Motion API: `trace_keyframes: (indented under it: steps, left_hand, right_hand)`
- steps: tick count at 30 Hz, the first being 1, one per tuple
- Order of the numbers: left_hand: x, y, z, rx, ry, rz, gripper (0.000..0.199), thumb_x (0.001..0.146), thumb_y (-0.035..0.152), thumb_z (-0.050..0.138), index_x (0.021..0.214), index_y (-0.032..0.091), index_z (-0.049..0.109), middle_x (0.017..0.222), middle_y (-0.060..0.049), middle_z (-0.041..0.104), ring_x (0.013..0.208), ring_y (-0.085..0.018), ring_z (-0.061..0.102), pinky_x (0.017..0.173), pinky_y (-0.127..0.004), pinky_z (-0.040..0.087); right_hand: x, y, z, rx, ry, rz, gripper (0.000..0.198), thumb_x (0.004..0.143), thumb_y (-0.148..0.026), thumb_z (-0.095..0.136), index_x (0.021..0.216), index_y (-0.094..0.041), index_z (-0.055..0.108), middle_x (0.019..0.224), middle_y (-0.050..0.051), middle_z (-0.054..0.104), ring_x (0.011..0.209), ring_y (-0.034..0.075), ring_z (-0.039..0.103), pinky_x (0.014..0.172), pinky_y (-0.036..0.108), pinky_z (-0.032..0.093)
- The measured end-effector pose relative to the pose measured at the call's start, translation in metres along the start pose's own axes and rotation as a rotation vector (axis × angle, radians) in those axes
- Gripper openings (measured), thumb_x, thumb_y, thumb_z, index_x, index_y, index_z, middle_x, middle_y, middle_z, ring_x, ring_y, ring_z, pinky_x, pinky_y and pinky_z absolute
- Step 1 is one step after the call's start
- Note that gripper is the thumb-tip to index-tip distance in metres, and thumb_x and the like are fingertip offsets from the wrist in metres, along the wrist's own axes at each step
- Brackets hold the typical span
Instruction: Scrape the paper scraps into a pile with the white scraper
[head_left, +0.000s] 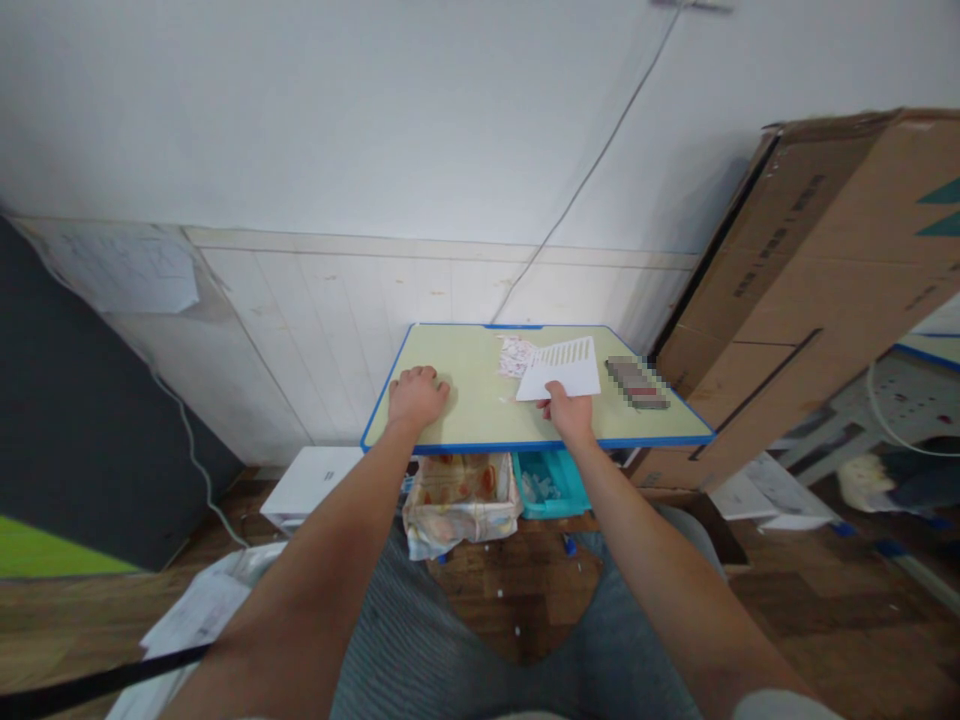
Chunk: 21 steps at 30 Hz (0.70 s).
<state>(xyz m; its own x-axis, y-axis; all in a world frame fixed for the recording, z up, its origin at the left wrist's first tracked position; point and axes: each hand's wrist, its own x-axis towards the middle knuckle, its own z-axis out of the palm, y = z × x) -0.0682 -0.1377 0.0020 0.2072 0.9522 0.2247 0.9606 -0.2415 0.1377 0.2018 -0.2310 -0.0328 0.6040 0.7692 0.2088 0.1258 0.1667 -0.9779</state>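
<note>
My right hand (571,412) is closed on the near edge of a white card (564,378), with the thumb on top. A row of short tan slots or strips runs along the card's far part. Just left of the card, partly covered by it, lies a small heap of white pieces with reddish marks (514,355); I cannot make out what they are. My left hand (417,398) rests palm down on the left side of the pale yellow table (471,400), fingers bent but apart, holding nothing.
A blurred-out flat object (637,382) lies at the table's right. Beneath the table hang a cloth-lined basket (461,515) and a turquoise bin (574,485). Large cardboard boxes (810,270) lean on the right, and a white box (311,480) stands at left.
</note>
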Motion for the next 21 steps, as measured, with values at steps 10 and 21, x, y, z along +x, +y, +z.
trace_keyframes:
  steps: [10, 21]
  left_hand:
    - [0.0006, 0.0002, -0.0001, -0.002, -0.005, -0.003, 0.054, 0.12, 0.038, 0.05, 0.155, 0.012, 0.083, 0.167, -0.026, 0.081, 0.161, -0.041, 0.072, 0.131, -0.054, 0.058]
    - [0.0006, -0.0007, 0.0006, -0.012, 0.003, 0.004, 0.054, 0.119, 0.037, 0.051, 0.155, 0.012, 0.083, 0.166, -0.027, 0.081, 0.16, -0.042, 0.072, 0.132, -0.056, 0.058]
  right_hand:
    - [-0.0045, -0.0067, -0.0015, 0.016, -0.209, 0.056, 0.01, 0.076, -0.037, 0.074, 0.075, -0.028, 0.069, 0.051, 0.001, 0.067, 0.042, 0.018, 0.055, 0.044, 0.029, 0.048]
    - [0.001, -0.0072, -0.0043, 0.005, -0.304, 0.076, 0.019, 0.079, -0.038, 0.078, 0.068, -0.029, 0.066, 0.052, 0.003, 0.069, 0.044, 0.019, 0.057, 0.046, 0.03, 0.05]
